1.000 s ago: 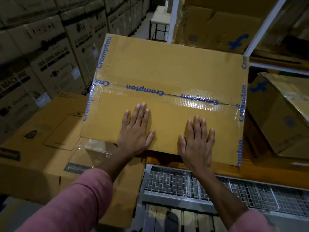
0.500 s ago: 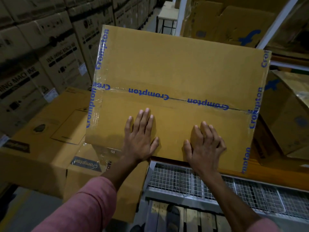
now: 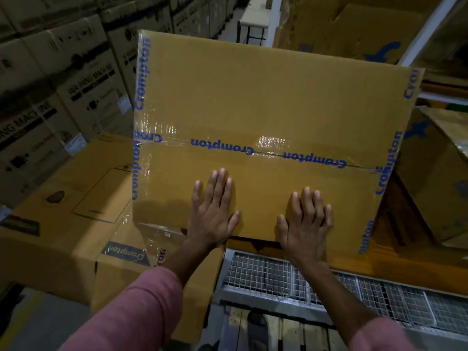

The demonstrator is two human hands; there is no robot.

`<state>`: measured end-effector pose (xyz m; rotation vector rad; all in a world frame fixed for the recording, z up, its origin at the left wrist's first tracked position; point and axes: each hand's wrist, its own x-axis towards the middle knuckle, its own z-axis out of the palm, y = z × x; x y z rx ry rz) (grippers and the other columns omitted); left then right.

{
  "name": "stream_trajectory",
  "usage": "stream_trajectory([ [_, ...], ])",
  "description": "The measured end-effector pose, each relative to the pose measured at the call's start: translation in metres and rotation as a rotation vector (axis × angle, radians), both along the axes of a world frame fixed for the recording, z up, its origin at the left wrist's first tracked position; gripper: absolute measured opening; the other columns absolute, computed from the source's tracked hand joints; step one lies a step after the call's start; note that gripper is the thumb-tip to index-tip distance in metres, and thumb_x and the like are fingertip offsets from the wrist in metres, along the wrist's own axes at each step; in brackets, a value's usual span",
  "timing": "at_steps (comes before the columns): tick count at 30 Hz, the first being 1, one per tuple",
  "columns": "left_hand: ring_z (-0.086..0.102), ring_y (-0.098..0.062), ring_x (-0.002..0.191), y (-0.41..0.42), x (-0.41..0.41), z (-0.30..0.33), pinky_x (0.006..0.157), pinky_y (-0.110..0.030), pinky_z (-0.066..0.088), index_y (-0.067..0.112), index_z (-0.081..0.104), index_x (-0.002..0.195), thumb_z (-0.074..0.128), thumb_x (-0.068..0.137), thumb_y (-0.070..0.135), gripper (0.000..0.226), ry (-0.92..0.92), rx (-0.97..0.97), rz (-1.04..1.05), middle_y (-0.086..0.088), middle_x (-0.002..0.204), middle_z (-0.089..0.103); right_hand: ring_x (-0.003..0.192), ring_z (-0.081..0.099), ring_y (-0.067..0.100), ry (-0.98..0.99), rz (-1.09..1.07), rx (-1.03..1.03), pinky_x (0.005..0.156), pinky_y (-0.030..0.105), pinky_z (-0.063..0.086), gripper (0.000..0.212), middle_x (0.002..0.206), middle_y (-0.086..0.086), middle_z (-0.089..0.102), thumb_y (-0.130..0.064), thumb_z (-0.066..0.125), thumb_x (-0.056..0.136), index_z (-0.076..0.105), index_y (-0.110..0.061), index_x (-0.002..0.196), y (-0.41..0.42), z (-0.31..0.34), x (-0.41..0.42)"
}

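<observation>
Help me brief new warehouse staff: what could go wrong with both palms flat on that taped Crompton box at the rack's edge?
1. The left hand and right hand lie flat on the box, gripping nothing; if it tips back it could slide off the orange beam.
2. Its left corner hangs past the rack, above a lower carton, so it may twist.
3. Its right edge is close to a neighbouring box and might jam.

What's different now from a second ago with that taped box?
The right hand bent its fingers briefly, then flattened again on the brown cardboard box with blue-lettered tape. The left hand stayed flat on it; nothing was gripped or released.
</observation>
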<state>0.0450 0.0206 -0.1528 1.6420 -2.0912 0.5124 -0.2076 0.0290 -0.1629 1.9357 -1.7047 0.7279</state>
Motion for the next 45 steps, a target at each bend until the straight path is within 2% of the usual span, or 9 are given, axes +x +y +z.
stream_trajectory([
  [4, 0.005, -0.033, 0.157, -0.035, -0.005, -0.009, 0.123, -0.062, 0.013, 0.003, 0.012, 0.161, 0.039, 0.102, 0.058, 0.085, -0.029, 0.046, 0.023, -0.018, 0.170, 0.004, 0.153, 0.023, 0.039, 0.012, -0.006, 0.047, 0.118, 0.063, 0.022, 0.065, 0.164, 0.018, 0.029, -0.044, 0.049, 0.102, 0.040, -0.008, 0.155, -0.037, -0.004, -0.004],
  [11, -0.002, -0.034, 0.157, -0.077, -0.002, -0.023, 0.123, -0.061, 0.008, 0.004, -0.003, 0.162, 0.028, 0.103, 0.063, 0.090, -0.078, 0.066, 0.031, -0.019, 0.170, -0.008, 0.153, 0.022, 0.040, 0.098, 0.010, 0.092, 0.119, 0.062, 0.021, 0.071, 0.164, 0.019, 0.024, -0.047, 0.054, 0.101, 0.032, -0.009, 0.157, -0.080, -0.010, -0.012],
  [14, -0.001, -0.036, 0.157, -0.091, 0.001, -0.027, 0.123, -0.061, 0.007, 0.003, -0.001, 0.162, 0.028, 0.103, 0.064, 0.090, -0.092, 0.044, 0.007, -0.021, 0.169, -0.005, 0.152, 0.025, 0.041, 0.117, 0.012, 0.094, 0.119, 0.061, 0.022, 0.075, 0.164, 0.020, 0.027, -0.048, 0.055, 0.100, 0.029, -0.010, 0.158, -0.091, -0.012, -0.015],
  [22, -0.003, -0.035, 0.157, -0.098, 0.007, -0.037, 0.123, -0.058, 0.001, 0.005, 0.006, 0.162, 0.037, 0.101, 0.064, 0.091, -0.093, 0.015, -0.010, -0.019, 0.169, -0.003, 0.151, 0.027, 0.043, 0.093, 0.010, 0.094, 0.118, 0.062, 0.023, 0.069, 0.163, 0.020, 0.027, -0.048, 0.052, 0.101, 0.038, -0.008, 0.156, -0.090, -0.019, -0.009],
  [27, 0.009, -0.037, 0.156, -0.084, 0.001, -0.032, 0.122, -0.063, 0.016, 0.003, 0.020, 0.161, 0.043, 0.100, 0.060, 0.086, -0.065, 0.023, 0.001, -0.021, 0.169, 0.009, 0.151, 0.026, 0.043, 0.107, 0.026, 0.130, 0.117, 0.063, 0.023, 0.072, 0.163, 0.021, 0.030, -0.047, 0.054, 0.099, 0.036, -0.008, 0.157, -0.081, -0.018, -0.010],
  [32, 0.013, -0.035, 0.156, -0.070, -0.001, -0.018, 0.120, -0.061, 0.019, 0.008, 0.028, 0.160, 0.046, 0.093, 0.053, 0.082, -0.060, 0.097, 0.033, -0.018, 0.169, 0.010, 0.151, 0.024, 0.043, 0.093, 0.031, 0.211, 0.112, 0.063, 0.027, 0.081, 0.163, 0.019, 0.025, -0.036, 0.074, 0.086, 0.040, -0.013, 0.155, -0.069, -0.010, -0.009],
  [36, 0.030, -0.036, 0.142, -0.059, 0.002, -0.001, 0.107, -0.059, 0.036, 0.016, 0.032, 0.156, 0.055, 0.089, 0.051, 0.079, 0.020, 0.116, 0.026, -0.016, 0.160, 0.023, 0.141, 0.032, 0.044, 0.000, 0.034, 0.293, 0.097, 0.065, 0.040, 0.075, 0.153, 0.021, 0.033, -0.030, 0.081, 0.079, 0.049, -0.017, 0.146, -0.054, 0.008, -0.001],
  [40, 0.031, -0.037, 0.135, -0.056, -0.002, 0.037, 0.102, -0.057, 0.038, 0.017, 0.030, 0.155, 0.072, 0.086, 0.046, 0.085, 0.083, 0.009, 0.072, -0.014, 0.155, 0.025, 0.133, 0.037, 0.040, -0.070, 0.092, 0.270, 0.093, 0.063, 0.042, 0.063, 0.145, 0.017, 0.037, -0.031, 0.075, 0.086, 0.051, -0.017, 0.142, -0.044, 0.044, 0.004],
  [45, 0.026, -0.039, 0.141, -0.060, -0.011, 0.104, 0.108, -0.058, 0.030, 0.019, 0.030, 0.157, 0.056, 0.095, 0.051, 0.075, 0.059, -0.198, 0.061, -0.012, 0.161, 0.019, 0.119, 0.039, 0.040, -0.108, 0.093, 0.118, 0.089, 0.063, 0.043, 0.056, 0.132, 0.013, 0.037, -0.035, 0.072, 0.089, 0.052, -0.018, 0.138, -0.041, 0.102, 0.008],
])
